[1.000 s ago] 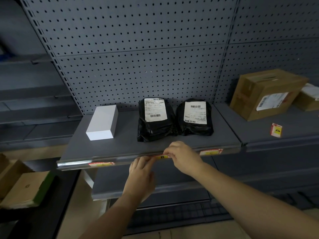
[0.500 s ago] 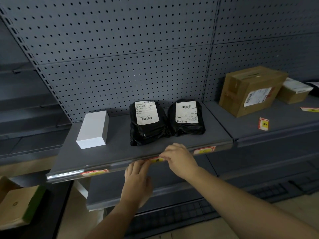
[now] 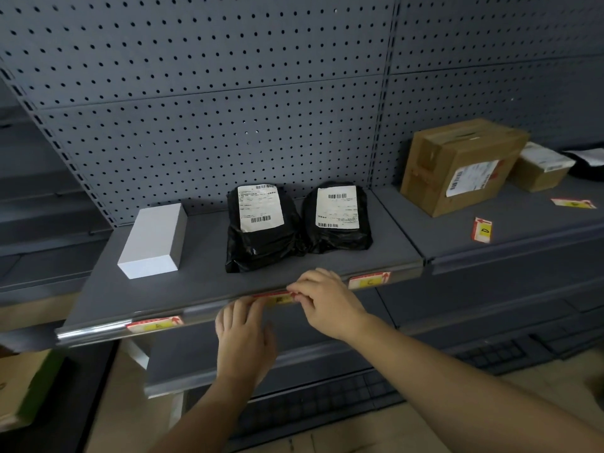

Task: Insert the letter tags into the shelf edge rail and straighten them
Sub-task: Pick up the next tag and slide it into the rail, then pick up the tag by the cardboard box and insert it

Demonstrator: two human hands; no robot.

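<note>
The shelf edge rail [image 3: 94, 331] runs along the front of the grey shelf. Three red-and-yellow letter tags sit in it: tag A [image 3: 155, 324] at the left, tag B [image 3: 277, 299] in the middle, tag C [image 3: 369, 281] at the right. My left hand [image 3: 243, 341] has its fingertips against the left end of tag B. My right hand [image 3: 327, 302] pinches the right end of tag B. On the neighbouring shelf lie a loose tag D [image 3: 482, 229] and another loose tag [image 3: 572, 203].
A white box [image 3: 153, 240] and two black parcels [image 3: 261, 227] [image 3: 336, 217] stand on the shelf behind the rail. On the right shelf stand a large cardboard box [image 3: 457, 165] and a smaller one [image 3: 539, 168]. A pegboard wall backs the shelves. A carton [image 3: 19, 387] sits at lower left.
Both hands stay on tag B, with only small finger shifts. The view has turned right, revealing more of the right shelf and the far loose tag.
</note>
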